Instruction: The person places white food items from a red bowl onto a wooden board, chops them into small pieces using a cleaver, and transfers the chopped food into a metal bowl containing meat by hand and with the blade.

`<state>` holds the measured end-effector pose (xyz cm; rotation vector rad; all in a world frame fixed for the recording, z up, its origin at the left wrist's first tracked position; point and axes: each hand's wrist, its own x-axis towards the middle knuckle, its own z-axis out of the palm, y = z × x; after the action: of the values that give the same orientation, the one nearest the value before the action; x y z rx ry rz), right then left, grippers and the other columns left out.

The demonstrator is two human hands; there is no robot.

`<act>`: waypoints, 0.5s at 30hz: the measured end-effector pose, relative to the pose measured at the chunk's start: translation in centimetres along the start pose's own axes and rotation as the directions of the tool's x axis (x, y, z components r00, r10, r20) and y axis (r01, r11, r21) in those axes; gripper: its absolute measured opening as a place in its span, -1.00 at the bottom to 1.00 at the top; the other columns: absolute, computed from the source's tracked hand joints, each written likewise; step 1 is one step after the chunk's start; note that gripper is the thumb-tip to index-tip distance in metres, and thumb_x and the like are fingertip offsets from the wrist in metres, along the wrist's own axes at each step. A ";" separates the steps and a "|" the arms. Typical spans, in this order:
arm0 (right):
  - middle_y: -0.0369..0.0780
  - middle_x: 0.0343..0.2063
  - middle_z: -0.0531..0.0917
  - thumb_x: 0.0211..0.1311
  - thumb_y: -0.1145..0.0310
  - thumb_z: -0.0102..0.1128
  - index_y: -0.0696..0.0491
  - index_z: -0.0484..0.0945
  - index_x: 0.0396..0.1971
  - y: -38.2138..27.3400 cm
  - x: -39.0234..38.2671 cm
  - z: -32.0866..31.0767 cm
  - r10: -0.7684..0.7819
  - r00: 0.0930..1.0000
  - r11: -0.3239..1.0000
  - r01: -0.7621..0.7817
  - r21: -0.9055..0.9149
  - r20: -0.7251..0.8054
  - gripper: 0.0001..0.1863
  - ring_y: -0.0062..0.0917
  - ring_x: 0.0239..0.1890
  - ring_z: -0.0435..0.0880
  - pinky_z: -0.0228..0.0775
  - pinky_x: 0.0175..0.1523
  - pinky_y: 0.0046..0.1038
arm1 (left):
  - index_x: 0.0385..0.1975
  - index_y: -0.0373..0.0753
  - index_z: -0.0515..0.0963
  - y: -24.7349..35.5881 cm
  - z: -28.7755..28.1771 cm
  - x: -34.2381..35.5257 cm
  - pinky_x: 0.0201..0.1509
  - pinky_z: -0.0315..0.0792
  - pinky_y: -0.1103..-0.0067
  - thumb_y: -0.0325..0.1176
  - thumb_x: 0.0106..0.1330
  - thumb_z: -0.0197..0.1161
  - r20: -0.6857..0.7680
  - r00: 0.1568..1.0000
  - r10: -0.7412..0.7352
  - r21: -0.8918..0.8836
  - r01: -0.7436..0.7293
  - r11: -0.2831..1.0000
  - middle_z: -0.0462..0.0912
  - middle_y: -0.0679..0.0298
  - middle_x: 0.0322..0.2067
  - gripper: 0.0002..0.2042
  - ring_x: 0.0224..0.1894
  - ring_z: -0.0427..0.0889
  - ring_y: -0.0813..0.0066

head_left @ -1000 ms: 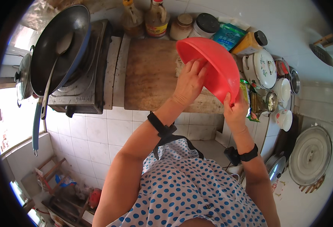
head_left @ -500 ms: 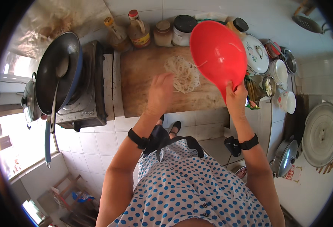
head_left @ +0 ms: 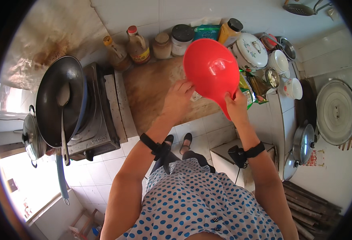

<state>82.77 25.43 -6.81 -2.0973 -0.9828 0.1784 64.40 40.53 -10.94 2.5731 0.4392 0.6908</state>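
Daylight pours in from the window [head_left: 34, 178] at lower left, which burns out to near white, while the rest of the kitchen sits in soft, moderate light that falls into shadow around the stacked wood [head_left: 310, 210] at lower right. Small glints shine on the red scoop [head_left: 212, 68] and the metal pot [head_left: 305, 144]. The left hand [head_left: 178, 103] looks slightly blurred, and the fisheye lens bends straight edges outward before darkening to black corners.
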 end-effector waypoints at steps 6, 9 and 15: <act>-0.08 -0.44 0.67 0.24 0.45 0.21 0.24 0.58 -0.16 -0.7 0.0 -1.4 0.234 0.971 0.930 -0.235 0.283 0.041 -0.78 -0.39 -0.38 0.65 0.46 -0.18 -0.39 | 0.11 -0.45 0.45 -1.3 -1.6 0.1 0.30 0.36 0.27 -0.57 0.05 0.21 -0.171 0.971 -0.169 0.051 0.180 0.982 0.46 -0.01 0.12 -0.48 0.21 0.41 0.01; -0.12 -0.43 0.68 0.24 0.46 0.20 0.23 0.60 -0.19 -1.8 -1.1 -1.4 0.196 0.978 0.933 -0.208 0.295 0.071 -0.80 -0.45 -0.38 0.64 0.46 -0.19 -0.39 | 0.17 -0.48 0.41 0.6 -2.0 3.0 0.32 0.35 0.25 -0.60 0.09 0.15 -0.340 0.939 0.040 -0.116 -0.084 0.990 0.44 -0.03 0.16 -0.46 0.21 0.41 -0.03; 0.01 -0.42 0.67 0.22 0.44 0.22 0.22 0.58 -0.16 -5.0 -3.8 -0.4 0.067 0.993 0.981 -0.084 0.173 0.102 -0.77 -0.18 -0.39 0.68 0.48 -0.21 -0.30 | 0.24 -0.44 0.39 5.5 -0.4 7.3 0.31 0.37 0.29 -0.61 0.08 0.15 -0.251 0.967 -0.051 -0.094 0.028 0.995 0.43 -0.03 0.18 -0.41 0.20 0.44 -0.02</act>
<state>77.40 24.47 -3.68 -1.9789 -0.9094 0.3944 71.26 38.96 -5.11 2.3938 0.5255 1.0076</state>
